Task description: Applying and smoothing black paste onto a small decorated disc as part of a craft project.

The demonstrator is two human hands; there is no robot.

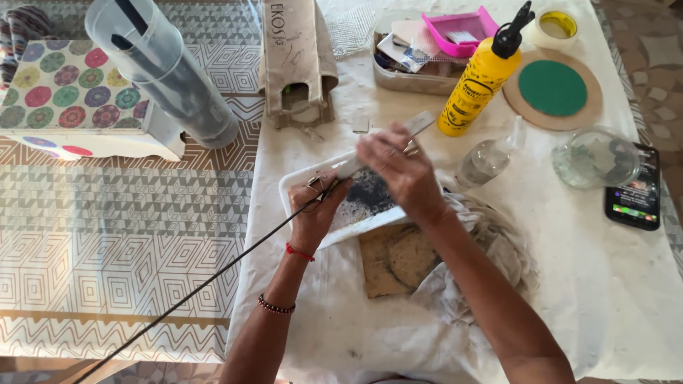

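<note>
A: What do the hands hold?

B: The left hand (315,208) pinches a long thin dark rod (213,274) that runs off to the near left. The right hand (398,169) grips a flat grey strip (409,128) over a white rectangular tray (295,186) with dark smears.

A: And around them?

B: A yellow glue bottle with a black nozzle (480,82) stands just to the far right, and a black phone (634,188) lies at the right edge.

yellow glue bottle (478,84), lit phone screen (634,190), perhaps
</note>
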